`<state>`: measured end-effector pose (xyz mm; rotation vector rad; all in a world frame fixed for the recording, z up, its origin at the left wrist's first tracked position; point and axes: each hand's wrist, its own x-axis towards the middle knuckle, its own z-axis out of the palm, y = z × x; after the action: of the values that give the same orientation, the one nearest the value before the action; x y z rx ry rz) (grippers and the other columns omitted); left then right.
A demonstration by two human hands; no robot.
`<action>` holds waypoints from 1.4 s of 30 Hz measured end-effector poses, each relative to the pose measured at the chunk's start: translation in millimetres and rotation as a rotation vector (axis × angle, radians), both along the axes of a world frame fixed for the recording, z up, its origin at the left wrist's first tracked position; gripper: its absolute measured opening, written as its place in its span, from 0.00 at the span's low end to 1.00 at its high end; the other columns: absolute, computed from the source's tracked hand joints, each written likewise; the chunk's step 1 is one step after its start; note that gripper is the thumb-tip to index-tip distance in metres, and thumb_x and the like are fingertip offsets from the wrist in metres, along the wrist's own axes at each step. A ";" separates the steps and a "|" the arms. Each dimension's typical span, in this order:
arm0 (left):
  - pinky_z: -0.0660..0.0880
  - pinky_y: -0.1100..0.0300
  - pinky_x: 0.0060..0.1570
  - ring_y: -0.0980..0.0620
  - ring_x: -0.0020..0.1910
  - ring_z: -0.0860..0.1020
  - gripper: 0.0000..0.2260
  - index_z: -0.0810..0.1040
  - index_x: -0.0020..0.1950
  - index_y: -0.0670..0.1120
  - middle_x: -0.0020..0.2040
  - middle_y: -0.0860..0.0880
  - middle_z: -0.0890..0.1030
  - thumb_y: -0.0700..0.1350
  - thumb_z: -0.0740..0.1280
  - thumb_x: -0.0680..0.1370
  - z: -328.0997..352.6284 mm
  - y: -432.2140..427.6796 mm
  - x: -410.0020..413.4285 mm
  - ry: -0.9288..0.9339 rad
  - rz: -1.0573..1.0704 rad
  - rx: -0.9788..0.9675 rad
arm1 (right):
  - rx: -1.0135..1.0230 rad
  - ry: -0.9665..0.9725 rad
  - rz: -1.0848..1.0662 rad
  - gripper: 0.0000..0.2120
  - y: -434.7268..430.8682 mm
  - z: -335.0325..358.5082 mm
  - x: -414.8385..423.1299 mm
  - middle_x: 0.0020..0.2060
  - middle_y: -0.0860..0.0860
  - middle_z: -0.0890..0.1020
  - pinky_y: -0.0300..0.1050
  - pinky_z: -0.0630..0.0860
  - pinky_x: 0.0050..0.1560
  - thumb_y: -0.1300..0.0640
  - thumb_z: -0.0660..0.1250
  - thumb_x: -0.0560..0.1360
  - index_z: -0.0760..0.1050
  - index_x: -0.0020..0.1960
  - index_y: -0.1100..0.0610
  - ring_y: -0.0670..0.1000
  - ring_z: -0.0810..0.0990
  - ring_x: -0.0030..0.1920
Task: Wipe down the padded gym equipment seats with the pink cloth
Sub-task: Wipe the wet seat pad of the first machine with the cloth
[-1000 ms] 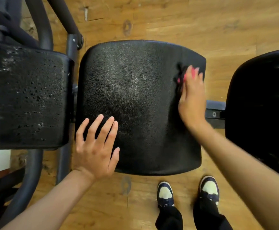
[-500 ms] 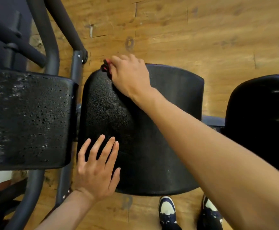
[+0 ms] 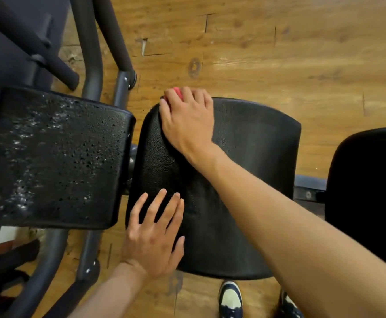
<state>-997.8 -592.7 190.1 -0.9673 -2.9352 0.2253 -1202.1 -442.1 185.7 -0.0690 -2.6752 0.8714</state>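
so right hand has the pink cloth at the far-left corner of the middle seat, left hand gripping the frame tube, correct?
Not quite. In the head view the left hand lies flat with spread fingers on the middle seat's near-left edge, not on the frame tube. The right hand does press the pink cloth at the far-left corner.

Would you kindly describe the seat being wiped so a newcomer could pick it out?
Three black pads sit in a row above the wooden floor. It is the middle seat, with both hands on it. The left pad is speckled with droplets; the right pad is untouched.
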 end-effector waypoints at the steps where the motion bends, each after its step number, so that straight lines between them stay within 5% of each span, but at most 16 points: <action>1: 0.64 0.31 0.74 0.36 0.76 0.69 0.30 0.76 0.74 0.39 0.75 0.41 0.74 0.54 0.63 0.76 0.4 0.1 -0.9 0.001 0.001 0.005 | 0.044 0.031 0.049 0.16 10.4 -6.0 0.4 0.48 0.51 0.83 0.53 0.69 0.60 0.47 0.56 0.82 0.81 0.53 0.51 0.58 0.77 0.51; 4: 0.65 0.32 0.73 0.38 0.75 0.70 0.31 0.78 0.73 0.39 0.75 0.42 0.75 0.54 0.65 0.74 1.0 0.0 -2.3 0.005 0.005 0.006 | 0.148 -0.100 -0.055 0.19 94.6 -38.4 -1.3 0.49 0.56 0.83 0.56 0.71 0.53 0.48 0.52 0.81 0.80 0.55 0.53 0.62 0.78 0.50; 8: 0.64 0.32 0.74 0.38 0.75 0.70 0.32 0.79 0.72 0.40 0.75 0.42 0.76 0.55 0.67 0.71 -2.5 0.4 -2.8 0.021 0.004 0.016 | 0.033 -0.445 -0.248 0.25 169.4 -52.9 5.9 0.55 0.65 0.81 0.58 0.73 0.57 0.48 0.47 0.79 0.78 0.57 0.60 0.66 0.78 0.55; 15: 0.65 0.31 0.72 0.37 0.75 0.69 0.31 0.76 0.74 0.39 0.76 0.41 0.74 0.55 0.64 0.74 -0.6 -0.3 -2.1 0.014 -0.007 0.007 | 0.128 -0.125 0.015 0.19 -12.6 7.6 -15.9 0.49 0.53 0.84 0.53 0.68 0.54 0.48 0.52 0.79 0.81 0.50 0.51 0.59 0.78 0.52; 19: 0.64 0.31 0.73 0.36 0.76 0.69 0.31 0.75 0.75 0.39 0.76 0.41 0.74 0.54 0.63 0.76 -2.0 -1.0 -1.3 0.021 -0.013 0.022 | 0.179 0.110 0.211 0.13 4.8 -10.0 -2.8 0.48 0.50 0.82 0.53 0.70 0.54 0.47 0.59 0.82 0.81 0.52 0.49 0.58 0.78 0.50; 22: 0.65 0.31 0.72 0.37 0.75 0.70 0.31 0.77 0.73 0.39 0.75 0.41 0.75 0.54 0.65 0.74 -2.5 -0.8 -1.3 0.030 -0.014 0.012 | 0.155 -0.054 -0.109 0.18 88.9 -47.1 -2.2 0.52 0.52 0.83 0.56 0.71 0.52 0.44 0.52 0.84 0.79 0.56 0.50 0.60 0.78 0.53; 25: 0.65 0.31 0.72 0.37 0.75 0.69 0.32 0.78 0.73 0.38 0.74 0.41 0.76 0.54 0.65 0.73 -2.4 0.3 -2.2 0.041 -0.016 -0.002 | 0.112 -0.156 -0.216 0.24 155.7 -81.9 30.8 0.62 0.52 0.80 0.55 0.70 0.61 0.44 0.44 0.86 0.75 0.65 0.52 0.60 0.76 0.62; 29: 0.65 0.31 0.73 0.37 0.75 0.69 0.32 0.77 0.73 0.38 0.75 0.41 0.76 0.55 0.65 0.73 -2.4 -0.1 -1.7 0.049 -0.013 -0.015 | -0.100 -0.287 -0.522 0.26 140.8 -79.4 28.7 0.71 0.54 0.75 0.53 0.61 0.72 0.47 0.45 0.83 0.72 0.72 0.55 0.60 0.70 0.72; 31: 0.64 0.31 0.73 0.36 0.76 0.69 0.32 0.76 0.74 0.38 0.75 0.40 0.75 0.55 0.65 0.74 -2.4 -0.5 -2.5 0.038 -0.017 -0.013 | -0.069 -0.252 -0.426 0.25 87.1 -51.5 15.9 0.72 0.53 0.74 0.54 0.62 0.73 0.48 0.48 0.82 0.72 0.73 0.52 0.59 0.68 0.73; 34: 0.64 0.30 0.73 0.35 0.76 0.69 0.31 0.75 0.75 0.38 0.75 0.39 0.74 0.54 0.62 0.77 -2.2 -1.2 -2.8 0.033 -0.006 0.009 | 0.039 -0.060 -0.007 0.22 -8.1 -15.4 21.8 0.75 0.52 0.71 0.55 0.57 0.77 0.47 0.52 0.83 0.70 0.76 0.47 0.57 0.64 0.77; 37: 0.64 0.31 0.73 0.36 0.76 0.69 0.31 0.75 0.75 0.38 0.75 0.39 0.75 0.54 0.63 0.76 -1.6 -0.1 -2.4 0.036 -0.019 0.012 | 0.053 -0.006 0.200 0.23 1.6 -19.7 31.3 0.75 0.51 0.70 0.52 0.58 0.77 0.47 0.53 0.84 0.67 0.77 0.47 0.55 0.65 0.77; 42: 0.63 0.32 0.75 0.36 0.75 0.70 0.33 0.76 0.74 0.38 0.75 0.41 0.75 0.54 0.67 0.72 -1.2 0.8 -1.9 0.052 -0.008 -0.020 | -0.072 -0.230 -0.271 0.23 161.2 -83.9 43.0 0.66 0.56 0.79 0.52 0.68 0.66 0.49 0.49 0.84 0.71 0.74 0.54 0.61 0.75 0.66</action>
<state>-999.7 -591.9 188.9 -0.9597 -2.8872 0.2752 -1159.1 -280.9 101.8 -0.5671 -2.7511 0.9181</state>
